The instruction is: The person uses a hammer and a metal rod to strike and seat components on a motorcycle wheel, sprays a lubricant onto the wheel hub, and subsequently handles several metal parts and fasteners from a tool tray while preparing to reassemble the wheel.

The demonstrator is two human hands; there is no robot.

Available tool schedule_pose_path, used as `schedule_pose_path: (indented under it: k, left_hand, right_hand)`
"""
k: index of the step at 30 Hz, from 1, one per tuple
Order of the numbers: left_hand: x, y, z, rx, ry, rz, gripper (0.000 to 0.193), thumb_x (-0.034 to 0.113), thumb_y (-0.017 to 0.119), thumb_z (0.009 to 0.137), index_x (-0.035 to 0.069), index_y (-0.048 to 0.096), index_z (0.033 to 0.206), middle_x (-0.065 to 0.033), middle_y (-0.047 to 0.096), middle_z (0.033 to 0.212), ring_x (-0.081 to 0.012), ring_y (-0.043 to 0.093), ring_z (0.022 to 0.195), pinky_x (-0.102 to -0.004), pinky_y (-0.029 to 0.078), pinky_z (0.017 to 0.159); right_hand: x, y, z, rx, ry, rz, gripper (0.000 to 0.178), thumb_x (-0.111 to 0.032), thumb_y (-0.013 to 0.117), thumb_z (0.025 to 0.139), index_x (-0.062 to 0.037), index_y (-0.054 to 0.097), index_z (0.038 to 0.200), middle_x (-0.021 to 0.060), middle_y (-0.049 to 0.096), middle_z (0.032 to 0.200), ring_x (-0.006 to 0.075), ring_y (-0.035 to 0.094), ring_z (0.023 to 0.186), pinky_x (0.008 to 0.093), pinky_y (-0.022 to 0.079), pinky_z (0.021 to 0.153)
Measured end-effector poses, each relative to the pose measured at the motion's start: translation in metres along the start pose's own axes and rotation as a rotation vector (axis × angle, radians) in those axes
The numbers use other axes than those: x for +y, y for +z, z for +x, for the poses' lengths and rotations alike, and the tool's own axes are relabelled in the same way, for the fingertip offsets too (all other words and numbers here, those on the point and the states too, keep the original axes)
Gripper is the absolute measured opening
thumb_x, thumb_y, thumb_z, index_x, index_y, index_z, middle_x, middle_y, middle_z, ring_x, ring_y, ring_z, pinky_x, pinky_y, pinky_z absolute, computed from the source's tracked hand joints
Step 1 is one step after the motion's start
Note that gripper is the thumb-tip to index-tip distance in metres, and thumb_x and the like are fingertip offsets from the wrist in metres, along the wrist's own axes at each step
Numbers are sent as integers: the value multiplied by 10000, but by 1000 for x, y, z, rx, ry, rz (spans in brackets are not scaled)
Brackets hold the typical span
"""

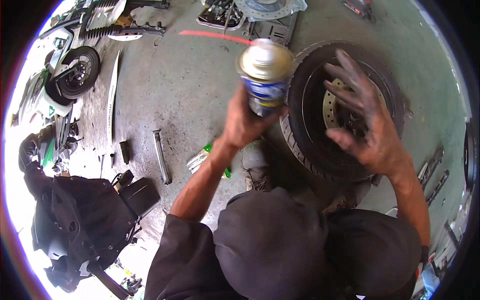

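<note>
Raised in front of me, my left hand [244, 122] is wrapped round the lower part of a spray can [266, 87]. The can has a blue and silver body, a gold-coloured top and a white nozzle. From the nozzle a thin red straw [212, 35] points left, blurred by motion. My right hand [369, 122] holds nothing; its dirt-smudged fingers are spread apart above a motorcycle wheel [306, 142]. Black tyre and dark rim lie flat on the floor, with a drilled brake disc [328, 107] partly hidden behind that hand.
A metal rod [161, 157], a dark cylinder [124, 152] and a green-and-white package [200, 157] lie left of me. Black motorcycle bodywork [85, 210] stands lower left. Beyond are fork legs [110, 32], a parts tray [222, 14] and a red-and-black tool [360, 8].
</note>
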State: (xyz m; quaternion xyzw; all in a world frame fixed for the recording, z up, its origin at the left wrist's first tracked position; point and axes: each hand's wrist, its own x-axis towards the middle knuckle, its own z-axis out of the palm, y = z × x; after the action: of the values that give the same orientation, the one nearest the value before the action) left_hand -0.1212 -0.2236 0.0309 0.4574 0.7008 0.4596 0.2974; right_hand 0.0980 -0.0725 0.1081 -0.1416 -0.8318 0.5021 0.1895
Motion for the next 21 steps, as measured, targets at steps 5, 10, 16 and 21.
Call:
schedule_pose_path:
  k: [5, 10, 16, 21]
  left_hand:
    - [-120, -56, 4, 408, -36, 273, 711, 238, 878, 714, -19, 486, 1249, -162, 590, 1161, -263, 608, 1034, -383, 495, 898]
    - [-183, -59, -33, 385, -265, 152, 699, 277, 846, 753, -40, 475, 1254, -186, 579, 1173, -278, 597, 1039, -383, 481, 918]
    - [-157, -11, -70, 225, -343, 486, 530, 268, 771, 807, -37, 535, 1171, -217, 596, 1081, -391, 547, 1022, -449, 451, 900]
    - [-209, -18, -107, -1, -128, 687, 308, 202, 654, 869, 4, 589, 1097, -215, 620, 1051, -422, 557, 1013, -492, 439, 895]
  right_hand:
    - [10, -8, -30, 121, 403, 354, 812, -301, 710, 874, -88, 260, 1516, 196, 435, 1434, 326, 521, 1260, 434, 452, 1015]
    - [11, -17, -31, 141, 461, 201, 656, -289, 654, 918, -62, 360, 1458, 192, 492, 1343, 277, 606, 1112, 388, 485, 960]
    - [19, -42, -47, 270, 454, 77, 593, -286, 655, 924, -37, 424, 1409, 163, 535, 1302, 234, 615, 1097, 351, 491, 944]
    - [73, -76, -66, 470, 498, -224, 464, -245, 638, 939, -20, 502, 1321, 157, 588, 1256, 222, 639, 1054, 349, 505, 904]
